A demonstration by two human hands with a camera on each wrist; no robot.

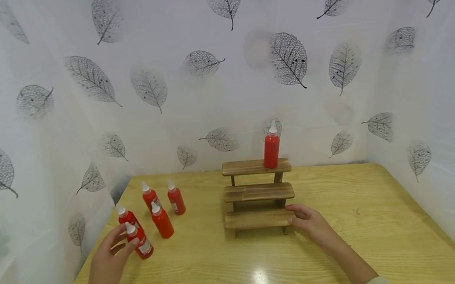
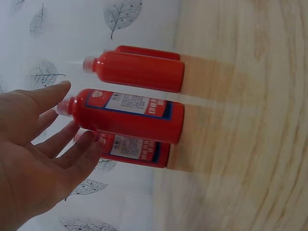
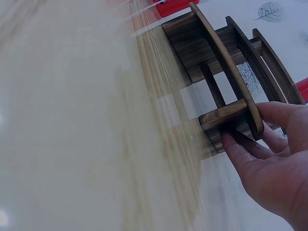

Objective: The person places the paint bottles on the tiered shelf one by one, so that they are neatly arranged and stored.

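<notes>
My left hand (image 1: 108, 259) is spread around the upper part of the nearest red squeeze bottle (image 1: 142, 245), its thumb and fingers apart. In the left wrist view the thumb lies beside the clear cap of this labelled bottle (image 2: 130, 113), and the fingers reach toward a second labelled bottle (image 2: 132, 147) just behind. Whether any finger touches is hard to tell. My right hand (image 1: 313, 224) pinches the right end of the lowest step of a three-tier wooden stand (image 1: 258, 219); the right wrist view shows the thumb under that step (image 3: 231, 67).
One red bottle (image 1: 271, 151) stands upright on the stand's top step, toward its right end. More red bottles (image 1: 162, 222) with white nozzle tips stand at the left of the wooden table (image 1: 206, 270). Leaf-patterned curtains (image 1: 184, 24) enclose the back and sides.
</notes>
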